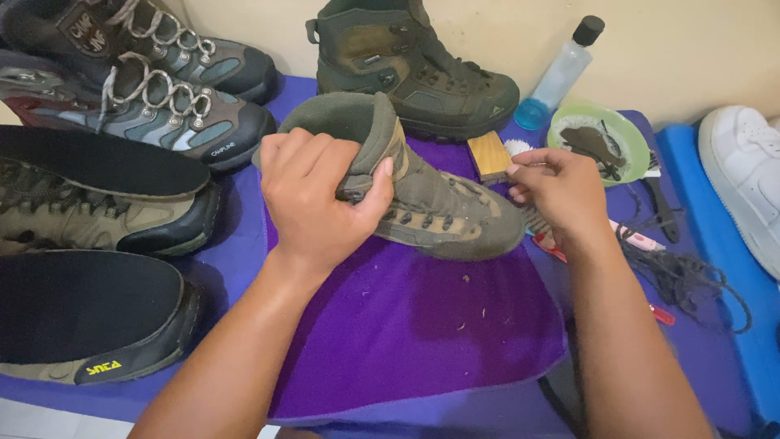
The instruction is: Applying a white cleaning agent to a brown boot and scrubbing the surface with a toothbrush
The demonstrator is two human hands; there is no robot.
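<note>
An olive-brown hiking boot (443,207) without laces lies on a purple cloth (406,325), toe pointing right. My left hand (313,199) grips its ankle collar from above. My right hand (556,191) hovers just right of the toe, fingers curled on a wooden-backed brush (490,154) with white bristles. The brush sits beside the boot's far side.
A matching boot (406,65) stands behind. Several hiking shoes (154,106) and black insoles (81,309) fill the left. A clear bottle (561,73), green dish (599,142), black laces (691,280), small tools and a white sneaker (743,179) lie right.
</note>
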